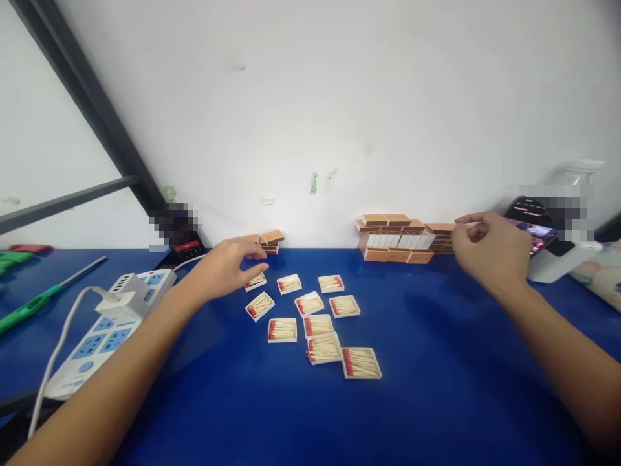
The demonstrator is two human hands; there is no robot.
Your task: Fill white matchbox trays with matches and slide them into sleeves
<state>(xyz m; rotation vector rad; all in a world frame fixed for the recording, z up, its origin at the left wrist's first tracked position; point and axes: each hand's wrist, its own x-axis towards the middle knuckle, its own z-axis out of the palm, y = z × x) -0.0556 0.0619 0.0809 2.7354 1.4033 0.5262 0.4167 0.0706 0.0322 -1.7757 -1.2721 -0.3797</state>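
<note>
My left hand [230, 266] is at the back left, thumb and fingers apart with nothing between them. Just behind its fingers lies a small pile of closed brown matchboxes [272, 243] against the wall. A matchbox tray [255, 281] is partly hidden below my left thumb. My right hand [495, 249] is at the right end of a long stack of matchboxes [398, 239], fingers curved and apart. Its index fingertip is at the stack's edge; contact is unclear. Several white trays of red-tipped matches [282, 330] lie spread across the blue table between my hands.
A white power strip [97, 343] with a plugged-in charger [123, 304] and cable lies at the left. Beyond it is a green stick-like tool [33, 307]. A phone [533, 233] leans on a white stand [557, 265] at the right. A white wall [301, 116] bounds the back.
</note>
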